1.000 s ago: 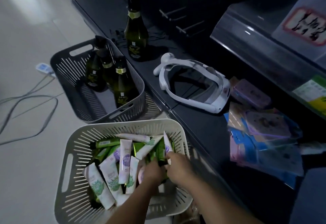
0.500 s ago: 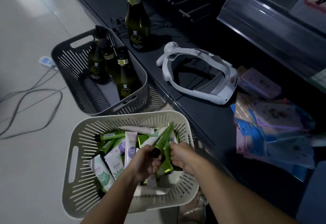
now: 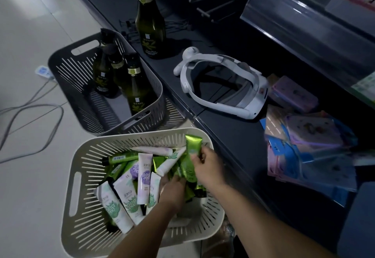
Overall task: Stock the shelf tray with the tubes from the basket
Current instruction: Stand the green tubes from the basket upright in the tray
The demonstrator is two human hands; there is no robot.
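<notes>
**Tube basket: contents and hands**

Item 1. Your right hand [image 3: 205, 166] grasps one green tube [image 3: 192, 146] between thumb and fingers. The tube's crimped end points up, and its top reaches the far right corner of the white basket [image 3: 87, 162].

Item 2. Your left hand [image 3: 172, 191], just below and left of the right one, is plunged fingers-first into the heap. You cannot tell whether it grips anything (the fingertips are buried).

Item 3. The other tubes [image 3: 144, 176] lie jumbled in the basket, left of both hands. Some are white with purple or green print, and several are glossy green.

Item 4. Beyond your hands, a grey basket [image 3: 71, 75] on the floor holds three dark bottles [image 3: 136, 87].

Item 5. To the right of your right hand runs a dark worktop [image 3: 223, 136]. It carries one upright bottle [image 3: 150, 24], a white headset [image 3: 221, 87] and a spread of pastel packets [image 3: 304, 146].

Item 6. Far left of the hands, a grey cable [image 3: 30, 115] loops over the floor.
</notes>
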